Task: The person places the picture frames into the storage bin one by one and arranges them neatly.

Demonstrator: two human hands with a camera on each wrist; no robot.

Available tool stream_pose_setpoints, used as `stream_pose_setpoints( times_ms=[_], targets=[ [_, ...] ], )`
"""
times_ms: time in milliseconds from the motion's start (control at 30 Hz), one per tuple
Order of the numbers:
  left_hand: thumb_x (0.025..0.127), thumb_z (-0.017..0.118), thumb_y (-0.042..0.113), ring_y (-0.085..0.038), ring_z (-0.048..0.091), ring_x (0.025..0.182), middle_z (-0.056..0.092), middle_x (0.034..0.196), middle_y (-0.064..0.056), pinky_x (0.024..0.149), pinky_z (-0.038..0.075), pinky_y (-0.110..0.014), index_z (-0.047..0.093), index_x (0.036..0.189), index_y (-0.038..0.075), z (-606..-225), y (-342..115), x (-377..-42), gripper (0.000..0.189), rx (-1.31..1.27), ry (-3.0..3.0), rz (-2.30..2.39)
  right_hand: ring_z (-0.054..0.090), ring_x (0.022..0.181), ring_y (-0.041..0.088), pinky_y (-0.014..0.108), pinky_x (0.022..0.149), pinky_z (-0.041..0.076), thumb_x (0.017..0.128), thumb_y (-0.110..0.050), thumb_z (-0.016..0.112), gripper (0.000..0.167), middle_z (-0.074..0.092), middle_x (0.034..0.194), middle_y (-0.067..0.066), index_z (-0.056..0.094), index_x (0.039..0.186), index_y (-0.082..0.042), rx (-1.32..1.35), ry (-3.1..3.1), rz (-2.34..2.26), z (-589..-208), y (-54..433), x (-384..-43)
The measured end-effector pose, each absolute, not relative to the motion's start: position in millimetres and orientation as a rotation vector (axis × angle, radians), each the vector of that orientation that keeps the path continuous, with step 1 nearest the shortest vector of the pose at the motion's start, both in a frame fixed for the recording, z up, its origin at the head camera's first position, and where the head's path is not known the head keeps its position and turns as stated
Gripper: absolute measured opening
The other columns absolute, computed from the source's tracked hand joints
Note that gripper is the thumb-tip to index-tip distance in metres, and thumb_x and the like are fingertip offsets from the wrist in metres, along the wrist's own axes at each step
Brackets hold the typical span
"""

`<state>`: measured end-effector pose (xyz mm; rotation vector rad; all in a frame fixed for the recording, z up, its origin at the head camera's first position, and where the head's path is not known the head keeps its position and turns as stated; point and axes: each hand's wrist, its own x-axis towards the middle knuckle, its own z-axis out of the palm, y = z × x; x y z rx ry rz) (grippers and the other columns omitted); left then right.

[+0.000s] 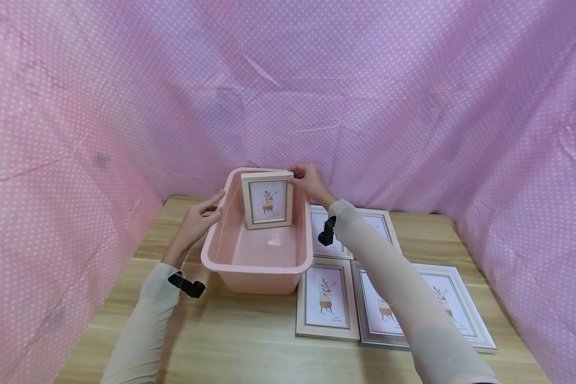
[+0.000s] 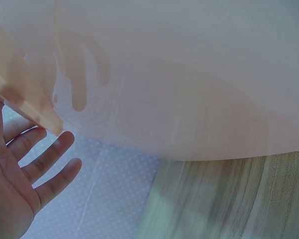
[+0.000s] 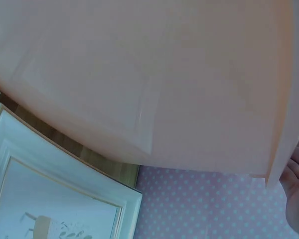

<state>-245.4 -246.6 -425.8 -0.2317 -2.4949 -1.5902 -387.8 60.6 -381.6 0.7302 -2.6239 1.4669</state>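
Note:
A small cream picture frame with a plant print stands upright, slightly tilted, inside a pink plastic tub. My right hand pinches the frame by its upper right corner, at the tub's far right. On the opposite side, my left hand touches the outside of the tub by the rim, its fingers fairly straight and spread. The left wrist view shows those fingers just below the rim. In the right wrist view the tub wall hides the held frame and most of the right hand.
More picture frames lie flat on the wooden table, right of the tub: a cream one, a silver-edged one, a white one and others behind. My right forearm crosses above them. A pink dotted curtain encloses the back and sides.

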Motion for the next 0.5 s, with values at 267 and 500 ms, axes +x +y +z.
stream_pose_setpoints(
  times_ms=[267, 500],
  targets=[
    [0.102, 0.058, 0.018, 0.000, 0.056, 0.107, 0.042, 0.161, -0.004, 0.081, 0.050, -0.010, 0.048, 0.152, 0.016, -424.8, -245.4, -246.0, 0.051, -0.226, -2.509, -1.590, 0.071, 0.103, 0.033, 0.040, 0.094, 0.059, 0.094, -0.004, 0.071, 0.029, 0.074, 0.111, 0.022, 0.070, 0.122, 0.003, 0.711, -2.651, 1.364, -382.1, 60.8, -391.8],
    [0.103, 0.058, 0.019, -0.002, 0.056, 0.108, 0.041, 0.161, -0.005, 0.081, 0.051, -0.010, 0.048, 0.153, 0.016, -426.1, -247.1, -246.5, 0.051, -0.223, -2.506, -1.607, 0.071, 0.103, 0.032, 0.039, 0.093, 0.059, 0.094, -0.006, 0.072, 0.030, 0.074, 0.111, 0.021, 0.069, 0.122, 0.004, 0.724, -2.661, 1.338, -384.7, 61.4, -393.2]
  ],
)
